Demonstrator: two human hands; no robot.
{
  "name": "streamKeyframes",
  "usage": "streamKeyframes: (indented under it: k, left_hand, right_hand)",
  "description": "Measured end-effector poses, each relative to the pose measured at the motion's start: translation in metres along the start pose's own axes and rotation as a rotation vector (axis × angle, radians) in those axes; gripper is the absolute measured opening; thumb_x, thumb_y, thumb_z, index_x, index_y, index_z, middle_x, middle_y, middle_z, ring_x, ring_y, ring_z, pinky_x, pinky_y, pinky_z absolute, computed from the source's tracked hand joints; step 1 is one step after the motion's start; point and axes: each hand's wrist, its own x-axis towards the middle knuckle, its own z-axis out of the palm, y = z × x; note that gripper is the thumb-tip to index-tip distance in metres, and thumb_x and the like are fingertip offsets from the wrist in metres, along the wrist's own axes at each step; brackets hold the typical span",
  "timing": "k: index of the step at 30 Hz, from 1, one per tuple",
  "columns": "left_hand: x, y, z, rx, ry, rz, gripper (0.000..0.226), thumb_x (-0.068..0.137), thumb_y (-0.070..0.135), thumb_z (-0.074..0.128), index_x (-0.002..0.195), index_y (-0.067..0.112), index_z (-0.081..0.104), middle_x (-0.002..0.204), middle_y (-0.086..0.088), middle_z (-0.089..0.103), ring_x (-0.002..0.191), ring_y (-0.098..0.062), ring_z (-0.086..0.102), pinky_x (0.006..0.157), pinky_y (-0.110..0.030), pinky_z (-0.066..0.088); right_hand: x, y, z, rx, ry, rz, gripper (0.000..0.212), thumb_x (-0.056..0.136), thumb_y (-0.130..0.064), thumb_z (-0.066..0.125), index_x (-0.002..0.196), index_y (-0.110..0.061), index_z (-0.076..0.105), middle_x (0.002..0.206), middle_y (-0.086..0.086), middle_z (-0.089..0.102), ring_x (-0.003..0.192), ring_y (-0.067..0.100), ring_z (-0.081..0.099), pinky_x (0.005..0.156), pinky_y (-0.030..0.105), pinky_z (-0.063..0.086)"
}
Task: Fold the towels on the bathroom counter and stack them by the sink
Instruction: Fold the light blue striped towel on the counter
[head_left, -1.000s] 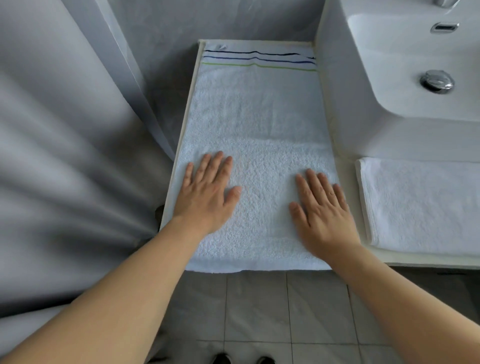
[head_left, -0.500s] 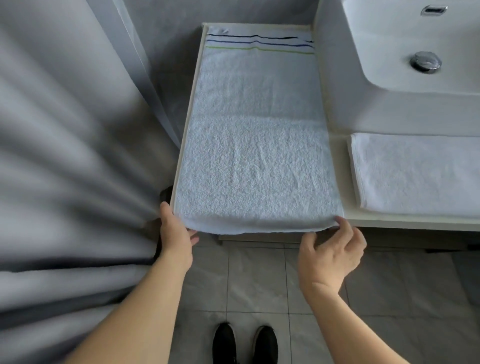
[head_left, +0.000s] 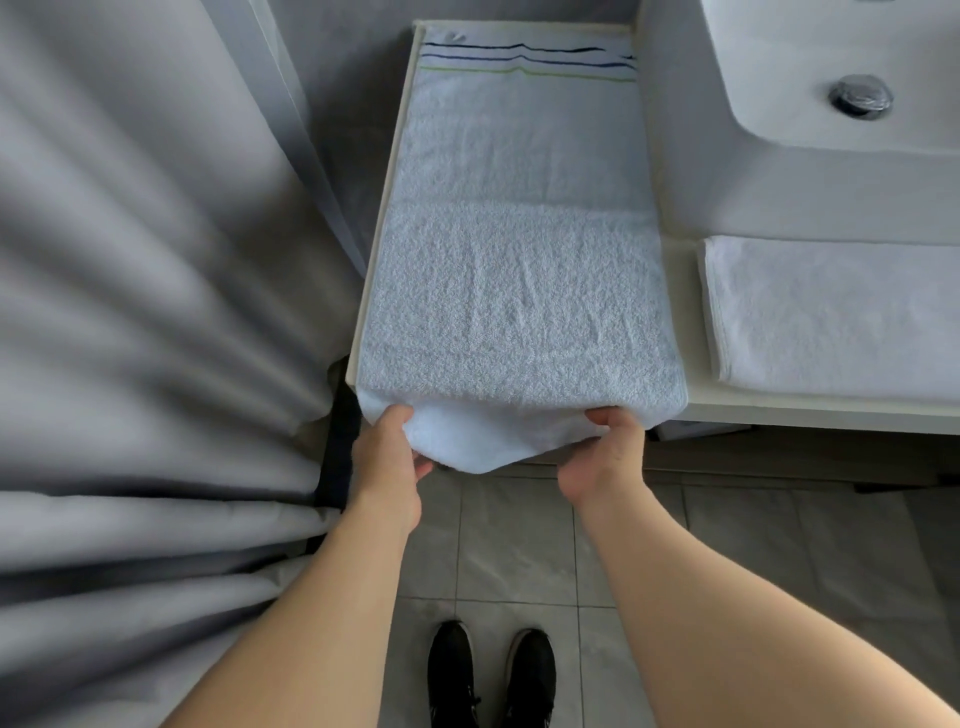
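Towel lies on counter, left of sink and folded towel

Both bare forearms reach forward. The left hand and right hand grip the towel edge, thumbs on top.

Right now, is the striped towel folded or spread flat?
Partly folded: the striped towel shows a doubled near layer, and both hands grip its near edge.

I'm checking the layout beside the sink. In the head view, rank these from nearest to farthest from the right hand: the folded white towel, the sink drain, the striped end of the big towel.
Measured from the right hand:
1. Folded white towel, on the counter to the hand's right.
2. Striped end of the big towel, at the counter's far edge, straight ahead.
3. Sink drain, in the basin, far right.
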Motion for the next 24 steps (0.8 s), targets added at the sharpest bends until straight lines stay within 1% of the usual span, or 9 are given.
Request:
streamKeyframes:
  k: [3,6,8,11,13,15,18,20,24]
  left_hand:
    - [-0.003,0.004,-0.004,-0.052,0.026,0.100,0.014,0.083,0.017,0.063,0.094,0.022,0.069,0.096,0.003,0.072,0.092,-0.017,0.067,0.076,-0.029,0.054]
    - [-0.006,0.008,-0.007,-0.047,-0.022,0.148,0.015,0.081,0.013,0.065,0.090,0.023,0.071,0.090,0.005,0.074,0.091,-0.018,0.068,0.080,-0.033,0.053]
    - [-0.007,0.010,-0.008,-0.016,-0.056,0.158,0.020,0.082,0.013,0.065,0.099,0.023,0.070,0.099,0.002,0.075,0.097,-0.020,0.069,0.084,-0.037,0.055]
    - [-0.007,0.008,-0.012,0.067,-0.131,0.114,0.028,0.085,0.018,0.063,0.112,0.026,0.062,0.111,0.002,0.071,0.102,-0.020,0.068,0.088,-0.044,0.056]
    - [-0.010,0.007,-0.015,0.156,-0.139,0.070,0.031,0.085,0.017,0.058,0.116,0.024,0.059,0.111,0.001,0.070,0.101,-0.021,0.067,0.081,-0.040,0.056]
    - [-0.013,0.008,-0.018,0.233,-0.063,0.021,0.031,0.086,0.011,0.051,0.116,0.017,0.056,0.109,-0.005,0.067,0.100,-0.027,0.065,0.079,-0.041,0.054]
    - [-0.021,0.015,-0.020,0.350,0.052,0.011,0.026,0.088,0.008,0.046,0.114,0.011,0.049,0.112,-0.014,0.061,0.100,-0.034,0.062,0.082,-0.046,0.054]
    - [-0.026,0.026,-0.019,0.416,0.100,0.071,0.027,0.089,0.009,0.049,0.115,0.010,0.042,0.113,-0.015,0.057,0.093,-0.033,0.060,0.067,-0.040,0.054]
    - [-0.031,0.065,-0.006,0.371,0.110,0.084,0.038,0.086,0.010,0.058,0.120,0.013,0.044,0.115,-0.015,0.055,0.079,-0.024,0.052,0.038,-0.021,0.036]
  right_hand:
    - [0.001,0.000,-0.009,-0.079,0.012,-0.070,0.064,0.072,-0.016,0.059,0.133,-0.031,0.052,0.131,-0.004,0.058,0.121,0.018,0.050,0.094,0.033,0.034]
    - [0.006,0.000,-0.024,-0.095,-0.041,-0.033,0.061,0.075,-0.019,0.069,0.133,-0.027,0.052,0.127,0.004,0.062,0.115,0.028,0.059,0.098,0.045,0.048]
    - [0.004,-0.001,-0.031,-0.105,-0.084,0.030,0.055,0.077,-0.015,0.071,0.129,-0.021,0.053,0.121,0.009,0.065,0.107,0.033,0.064,0.087,0.046,0.054]
    - [-0.002,-0.001,-0.039,-0.170,-0.067,0.118,0.040,0.075,-0.013,0.075,0.112,-0.013,0.060,0.102,0.011,0.073,0.090,0.030,0.072,0.070,0.039,0.060]
    - [-0.010,-0.004,-0.043,-0.191,-0.037,0.158,0.034,0.074,-0.013,0.077,0.103,-0.012,0.059,0.090,0.009,0.073,0.075,0.026,0.072,0.053,0.032,0.057]
    - [-0.019,-0.008,-0.045,-0.222,-0.013,0.187,0.028,0.077,-0.012,0.073,0.100,-0.011,0.056,0.083,0.007,0.067,0.064,0.021,0.064,0.038,0.021,0.042]
    - [-0.035,-0.019,-0.043,-0.314,0.072,0.191,0.020,0.080,-0.008,0.069,0.092,-0.012,0.052,0.081,0.005,0.059,0.062,0.018,0.056,0.035,0.017,0.034]
    - [-0.047,-0.030,-0.036,-0.361,0.140,0.169,0.021,0.080,-0.012,0.070,0.086,-0.013,0.051,0.081,0.004,0.055,0.062,0.016,0.054,0.035,0.017,0.035]
    - [-0.064,-0.056,-0.008,-0.321,0.239,0.076,0.019,0.081,-0.017,0.069,0.087,-0.012,0.052,0.083,0.004,0.049,0.062,0.017,0.049,0.040,0.023,0.034]
